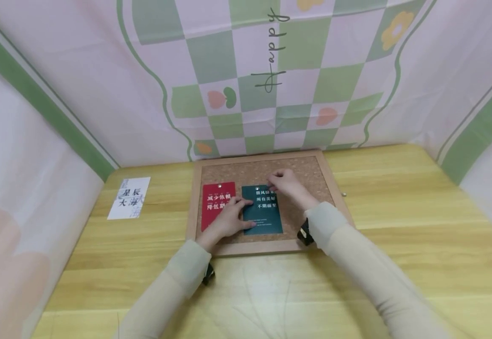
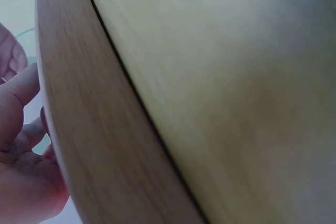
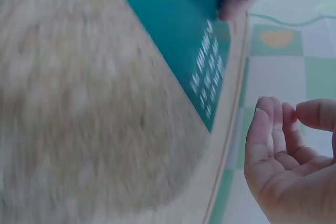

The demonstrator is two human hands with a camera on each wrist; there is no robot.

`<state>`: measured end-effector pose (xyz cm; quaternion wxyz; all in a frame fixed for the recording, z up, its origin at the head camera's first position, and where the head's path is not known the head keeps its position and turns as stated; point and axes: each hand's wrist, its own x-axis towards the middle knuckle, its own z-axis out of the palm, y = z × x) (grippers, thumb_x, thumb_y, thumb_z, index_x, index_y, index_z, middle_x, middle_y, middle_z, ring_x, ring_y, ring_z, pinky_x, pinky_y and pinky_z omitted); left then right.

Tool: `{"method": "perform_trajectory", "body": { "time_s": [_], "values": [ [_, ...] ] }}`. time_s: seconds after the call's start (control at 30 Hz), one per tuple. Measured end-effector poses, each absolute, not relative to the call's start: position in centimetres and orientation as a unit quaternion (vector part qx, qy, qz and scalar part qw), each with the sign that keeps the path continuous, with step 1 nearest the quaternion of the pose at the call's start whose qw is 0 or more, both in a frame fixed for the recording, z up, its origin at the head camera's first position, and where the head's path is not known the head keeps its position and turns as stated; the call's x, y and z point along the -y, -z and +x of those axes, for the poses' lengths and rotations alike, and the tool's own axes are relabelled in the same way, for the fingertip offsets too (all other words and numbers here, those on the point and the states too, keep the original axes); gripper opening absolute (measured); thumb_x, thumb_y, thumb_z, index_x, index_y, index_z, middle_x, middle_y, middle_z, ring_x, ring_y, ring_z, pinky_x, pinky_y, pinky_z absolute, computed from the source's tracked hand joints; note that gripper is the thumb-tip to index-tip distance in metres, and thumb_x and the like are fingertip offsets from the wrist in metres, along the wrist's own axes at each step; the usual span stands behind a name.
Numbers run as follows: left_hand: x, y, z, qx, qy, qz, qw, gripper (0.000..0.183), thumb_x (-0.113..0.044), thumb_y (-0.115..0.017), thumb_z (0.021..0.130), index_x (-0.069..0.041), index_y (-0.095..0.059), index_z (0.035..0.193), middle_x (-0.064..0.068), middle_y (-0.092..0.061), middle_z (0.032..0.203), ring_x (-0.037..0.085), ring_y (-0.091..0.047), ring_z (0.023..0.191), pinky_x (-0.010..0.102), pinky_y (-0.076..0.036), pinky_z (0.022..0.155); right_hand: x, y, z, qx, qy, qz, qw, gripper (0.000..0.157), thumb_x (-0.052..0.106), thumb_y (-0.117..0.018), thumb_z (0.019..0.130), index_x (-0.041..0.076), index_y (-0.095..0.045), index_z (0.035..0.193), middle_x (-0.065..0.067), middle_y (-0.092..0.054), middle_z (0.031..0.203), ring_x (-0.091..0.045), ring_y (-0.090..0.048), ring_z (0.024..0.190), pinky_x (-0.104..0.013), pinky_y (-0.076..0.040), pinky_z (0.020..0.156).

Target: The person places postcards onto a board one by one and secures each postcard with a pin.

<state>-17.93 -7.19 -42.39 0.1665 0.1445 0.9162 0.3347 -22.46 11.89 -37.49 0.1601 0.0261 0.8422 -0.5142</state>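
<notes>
A teal card with white characters lies on the framed cork board, with a small pale pin at its top edge. My left hand presses on the card's left side, thumb and fingers spread apart. Over the card's upper right corner is my right hand; in the right wrist view its thumb and fingertips come close together, and I cannot tell whether they hold something small. Partly covered by the left hand, a red card hangs beside the teal one, with its own pin.
A white card with black characters lies on the wooden table to the left. One small silvery pin sits just past the board's right edge. Behind the board rises a patterned cloth.
</notes>
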Motion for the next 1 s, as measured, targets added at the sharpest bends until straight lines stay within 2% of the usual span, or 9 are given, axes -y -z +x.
{"method": "perform_trajectory", "body": {
  "time_s": [0.17, 0.3, 0.37, 0.43, 0.53, 0.7, 0.83, 0.9, 1.0],
  "values": [
    [7.2, 42.4, -17.8, -0.916, -0.335, 0.146, 0.166, 0.061, -0.028, -0.071, 0.086, -0.013, -0.047, 0.14, 0.013, -0.038, 0.143, 0.026, -0.045, 0.115, 0.043, -0.043, 0.103, -14.2, 37.0, -22.4, -0.845, 0.512, 0.028, 0.153, 0.042, 0.017, -0.038, 0.102, -0.012, -0.048, 0.13, -0.032, -0.055, 0.127, -0.04, -0.057, 0.116, -0.043, -0.049, 0.1],
    [7.1, 42.4, -17.8, -0.916, -0.335, 0.149, 0.166, 0.06, -0.027, -0.07, 0.087, -0.012, -0.047, 0.14, 0.014, -0.037, 0.144, 0.026, -0.045, 0.113, 0.042, -0.043, 0.1, -16.6, 36.8, -22.4, -0.847, 0.51, 0.034, 0.148, 0.043, 0.018, -0.037, 0.102, -0.01, -0.046, 0.134, -0.032, -0.053, 0.131, -0.039, -0.057, 0.116, -0.042, -0.048, 0.102],
    [7.1, 42.4, -17.7, -0.915, -0.336, 0.148, 0.166, 0.06, -0.027, -0.07, 0.087, -0.011, -0.047, 0.14, 0.014, -0.037, 0.144, 0.026, -0.045, 0.113, 0.042, -0.043, 0.1, -17.9, 36.6, -22.4, -0.85, 0.506, 0.034, 0.142, 0.044, 0.018, -0.037, 0.102, -0.01, -0.045, 0.135, -0.031, -0.052, 0.13, -0.032, -0.061, 0.108, -0.039, -0.049, 0.1],
    [7.1, 42.4, -17.7, -0.915, -0.335, 0.148, 0.166, 0.06, -0.027, -0.07, 0.087, -0.012, -0.047, 0.14, 0.014, -0.037, 0.145, 0.026, -0.045, 0.115, 0.042, -0.043, 0.102, -19.3, 36.3, -22.3, -0.853, 0.503, 0.033, 0.137, 0.045, 0.019, -0.037, 0.102, -0.01, -0.044, 0.135, -0.028, -0.054, 0.128, -0.018, -0.064, 0.096, -0.033, -0.052, 0.096],
    [7.1, 42.3, -17.6, -0.915, -0.335, 0.147, 0.168, 0.06, -0.027, -0.07, 0.087, -0.012, -0.047, 0.14, 0.014, -0.036, 0.145, 0.027, -0.044, 0.117, 0.043, -0.043, 0.103, -21.3, 35.7, -22.2, -0.849, 0.511, 0.032, 0.13, 0.046, 0.019, -0.037, 0.102, -0.013, -0.042, 0.136, -0.02, -0.059, 0.119, 0.003, -0.059, 0.079, -0.021, -0.054, 0.085],
    [7.2, 42.2, -17.6, -0.915, -0.336, 0.144, 0.17, 0.06, -0.027, -0.07, 0.087, -0.012, -0.047, 0.14, 0.014, -0.036, 0.145, 0.027, -0.044, 0.119, 0.044, -0.043, 0.104, -23.8, 35.5, -22.0, -0.847, 0.517, 0.038, 0.118, 0.048, 0.019, -0.036, 0.102, -0.015, -0.038, 0.137, -0.001, -0.061, 0.104, 0.012, -0.054, 0.069, -0.012, -0.051, 0.074],
    [7.2, 42.1, -17.6, -0.915, -0.336, 0.143, 0.169, 0.06, -0.028, -0.07, 0.087, -0.012, -0.047, 0.14, 0.013, -0.036, 0.145, 0.027, -0.044, 0.119, 0.043, -0.043, 0.104, -25.0, 35.9, -21.6, -0.85, 0.514, 0.047, 0.107, 0.049, 0.02, -0.034, 0.102, -0.014, -0.036, 0.138, -0.017, -0.057, 0.121, 0.006, -0.056, 0.08, -0.009, -0.05, 0.076],
    [7.1, 42.1, -17.6, -0.915, -0.337, 0.142, 0.169, 0.06, -0.027, -0.07, 0.087, -0.012, -0.047, 0.14, 0.013, -0.036, 0.146, 0.027, -0.044, 0.119, 0.043, -0.043, 0.105, -25.4, 36.2, -21.4, -0.856, 0.505, 0.049, 0.103, 0.051, 0.022, -0.032, 0.103, -0.013, -0.034, 0.14, -0.028, -0.048, 0.134, -0.006, -0.058, 0.096, -0.009, -0.048, 0.078],
    [7.1, 42.0, -17.6, -0.916, -0.336, 0.142, 0.168, 0.06, -0.027, -0.07, 0.087, -0.012, -0.047, 0.14, 0.013, -0.035, 0.146, 0.027, -0.044, 0.119, 0.043, -0.042, 0.105, -26.0, 36.8, -21.3, -0.867, 0.485, 0.046, 0.099, 0.053, 0.025, -0.031, 0.103, -0.012, -0.033, 0.141, -0.033, -0.037, 0.143, -0.03, -0.051, 0.117, -0.015, -0.048, 0.086]
  ]
}}
